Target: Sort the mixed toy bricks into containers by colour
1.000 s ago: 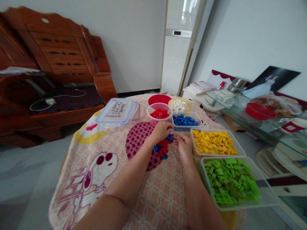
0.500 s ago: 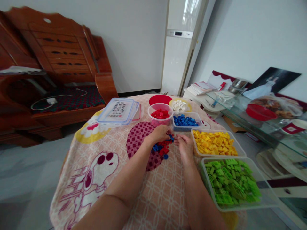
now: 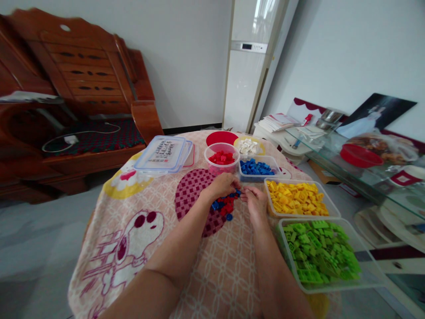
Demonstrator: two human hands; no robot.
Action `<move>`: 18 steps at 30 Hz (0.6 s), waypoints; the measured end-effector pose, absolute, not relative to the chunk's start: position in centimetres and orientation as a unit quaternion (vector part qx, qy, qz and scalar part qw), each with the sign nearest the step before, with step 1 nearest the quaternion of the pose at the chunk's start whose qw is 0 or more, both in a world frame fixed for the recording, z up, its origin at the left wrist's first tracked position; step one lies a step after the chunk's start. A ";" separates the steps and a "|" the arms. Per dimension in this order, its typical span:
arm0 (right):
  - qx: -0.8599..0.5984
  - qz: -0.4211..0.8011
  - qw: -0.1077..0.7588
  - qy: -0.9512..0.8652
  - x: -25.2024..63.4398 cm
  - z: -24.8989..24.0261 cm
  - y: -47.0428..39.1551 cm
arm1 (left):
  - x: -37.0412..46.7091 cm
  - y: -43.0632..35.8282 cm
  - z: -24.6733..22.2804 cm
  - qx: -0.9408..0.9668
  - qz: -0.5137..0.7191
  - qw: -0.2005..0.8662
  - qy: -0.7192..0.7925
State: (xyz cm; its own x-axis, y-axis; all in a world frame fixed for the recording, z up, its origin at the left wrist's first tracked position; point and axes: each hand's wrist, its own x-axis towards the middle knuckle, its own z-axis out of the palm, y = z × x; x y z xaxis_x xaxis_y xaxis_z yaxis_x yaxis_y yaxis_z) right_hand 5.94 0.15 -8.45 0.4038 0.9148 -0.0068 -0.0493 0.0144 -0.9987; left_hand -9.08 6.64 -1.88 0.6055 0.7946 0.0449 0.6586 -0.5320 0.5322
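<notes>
A loose pile of red and blue bricks (image 3: 227,206) lies on the patterned cloth. My left hand (image 3: 224,185) is over the pile's far side, its fingers curled down near a blue piece (image 3: 237,193). From the right, my right hand (image 3: 254,198) reaches to the same piece with its fingers together; whether either hand grips it is too small to tell. Beyond them are a round tub of red bricks (image 3: 222,157) and a box of blue bricks (image 3: 256,167). Boxes of yellow bricks (image 3: 297,198) and green bricks (image 3: 321,251) stand to the right.
Stacked clear lids (image 3: 162,154) lie at the table's back left. White pieces (image 3: 247,146) and a red disc (image 3: 222,138) are at the far edge. A glass shelf (image 3: 352,173) with a red bowl (image 3: 361,155) stands right of the table.
My right hand has shifted slightly left, closer to my left hand and the blue piece. The boxes have not moved.
</notes>
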 end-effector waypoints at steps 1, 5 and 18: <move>-0.578 0.399 0.606 -0.374 5.9 -8.4 0.2 | -9.1 6.6 -1.9 0.864 0.143 0.238 0.421; -0.577 0.402 0.603 -0.377 5.9 -8.4 0.2 | -9.1 6.5 -1.7 0.871 0.135 0.227 0.415; -0.580 0.408 0.602 -0.369 5.8 -8.1 0.1 | -9.0 6.3 -1.4 0.854 0.161 0.221 0.443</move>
State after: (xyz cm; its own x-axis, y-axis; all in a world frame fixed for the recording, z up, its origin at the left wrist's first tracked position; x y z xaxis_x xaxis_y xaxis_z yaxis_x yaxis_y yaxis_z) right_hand 5.80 0.12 -8.09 0.3960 0.9178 -0.0293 -0.0631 -0.0046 -0.9980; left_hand -8.99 6.29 -1.44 0.5553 0.8280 0.0782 0.6862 -0.5093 0.5194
